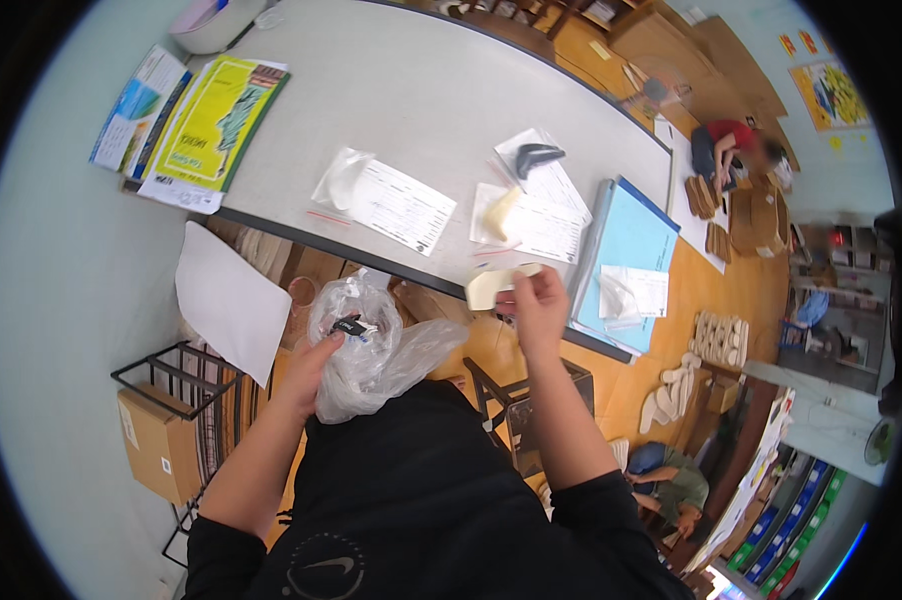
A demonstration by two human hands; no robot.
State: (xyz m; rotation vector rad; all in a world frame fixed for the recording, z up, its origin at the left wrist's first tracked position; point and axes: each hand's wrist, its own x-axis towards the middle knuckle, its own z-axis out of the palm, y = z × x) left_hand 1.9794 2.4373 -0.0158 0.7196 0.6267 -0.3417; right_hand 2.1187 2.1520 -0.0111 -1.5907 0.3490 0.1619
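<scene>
the right hand (537,308) holds a pale cream, flat curved piece (493,286) that looks like a shoe insole, its fingers pinched together on one end, just off the near edge of the grey tabletop (411,90). the left hand (316,365) grips a crumpled clear plastic bag (371,350), fingers clamped on its glossy, wrinkled film; a small black item shows inside. on the smooth tabletop lie clear sachets over printed white sheets: one with a cream curved piece (499,213), one with a dark curved piece (537,155), one with a white rounded piece (343,180). a light blue folder (626,235) sits to the right, a yellow-green booklet (216,120) to the left. a cardboard box (156,440) rests in a black wire rack below.
</scene>
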